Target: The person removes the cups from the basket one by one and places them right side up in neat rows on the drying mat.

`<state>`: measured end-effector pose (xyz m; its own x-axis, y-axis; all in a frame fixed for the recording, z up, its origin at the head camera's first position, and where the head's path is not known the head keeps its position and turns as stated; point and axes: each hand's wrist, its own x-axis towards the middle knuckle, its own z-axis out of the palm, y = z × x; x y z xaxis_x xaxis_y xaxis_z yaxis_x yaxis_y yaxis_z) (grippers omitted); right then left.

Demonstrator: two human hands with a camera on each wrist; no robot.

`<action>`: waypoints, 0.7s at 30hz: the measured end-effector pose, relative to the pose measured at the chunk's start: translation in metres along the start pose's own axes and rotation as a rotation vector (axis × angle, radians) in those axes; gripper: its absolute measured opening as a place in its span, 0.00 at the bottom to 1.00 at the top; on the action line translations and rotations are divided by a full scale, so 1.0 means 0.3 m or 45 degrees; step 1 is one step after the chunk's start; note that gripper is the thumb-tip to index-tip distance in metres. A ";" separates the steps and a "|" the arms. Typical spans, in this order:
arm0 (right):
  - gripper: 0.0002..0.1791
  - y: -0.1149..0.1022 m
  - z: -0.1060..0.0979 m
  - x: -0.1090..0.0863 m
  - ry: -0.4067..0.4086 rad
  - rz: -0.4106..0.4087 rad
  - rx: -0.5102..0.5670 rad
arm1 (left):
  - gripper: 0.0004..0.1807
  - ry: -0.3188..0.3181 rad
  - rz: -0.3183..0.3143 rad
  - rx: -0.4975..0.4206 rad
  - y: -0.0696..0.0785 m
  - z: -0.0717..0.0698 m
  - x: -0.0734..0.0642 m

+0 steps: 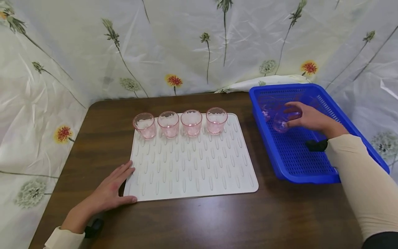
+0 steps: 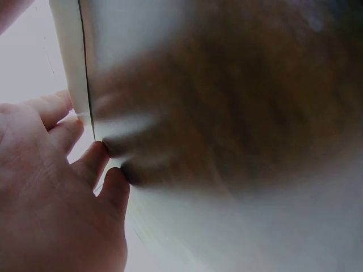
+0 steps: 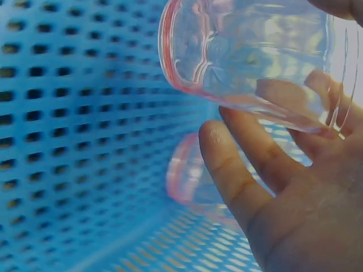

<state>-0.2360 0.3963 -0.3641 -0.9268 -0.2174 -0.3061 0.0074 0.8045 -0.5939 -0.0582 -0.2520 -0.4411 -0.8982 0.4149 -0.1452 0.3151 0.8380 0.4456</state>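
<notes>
My right hand (image 1: 314, 119) reaches into the blue basket (image 1: 269, 147) and holds a clear pink-tinted glass (image 1: 281, 123) between thumb and fingers. In the right wrist view this glass (image 3: 255, 62) lies sideways along the fingers, and a second pink glass (image 3: 184, 173) is in the basket behind it. On the table, my left hand (image 1: 107, 192) rests with spread fingers at the left edge of a white ridged mat (image 1: 192, 173). Its fingertips (image 2: 116, 175) touch the mat's edge in the left wrist view. Several pink glasses (image 1: 191, 126) stand upright in a row along the mat's far edge.
A brown wooden table (image 1: 202, 224) carries the mat and the basket, which stands to the mat's right. Behind and at both sides hangs a flowered plastic sheet (image 1: 186, 41), its lower fold lying on the table's back edge beside the basket.
</notes>
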 end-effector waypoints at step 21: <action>0.50 -0.435 -0.060 -0.126 0.236 -0.302 -0.089 | 0.54 -0.005 -0.006 -0.017 -0.005 0.003 0.002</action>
<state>-0.2088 0.3094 -0.2618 -0.9524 -0.3041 -0.0202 -0.2370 0.7808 -0.5781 -0.0590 -0.2528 -0.4427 -0.8983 0.4126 -0.1508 0.3070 0.8351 0.4564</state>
